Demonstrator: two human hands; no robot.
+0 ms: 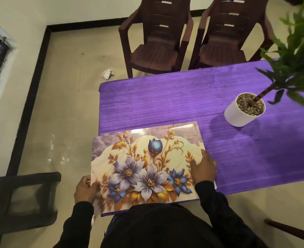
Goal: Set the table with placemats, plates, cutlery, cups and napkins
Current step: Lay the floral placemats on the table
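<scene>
A floral placemat (144, 163) with purple and blue flowers and gold leaves lies over the near left corner of the table with the purple cloth (183, 97). A second placemat (183, 127) shows under it, its far edge sticking out. My left hand (85, 189) pinches the top placemat's left edge, which hangs past the table's side. My right hand (204, 167) rests on the right part of the placemat with fingers spread fairly flat. No plates, cutlery, cups or napkins are in view.
A white pot with a green plant (244, 110) stands on the right of the table. Two brown plastic chairs (154, 36) sit at the far side. A dark stool (22, 197) is at the near left. Crumpled paper (108, 74) lies on the floor.
</scene>
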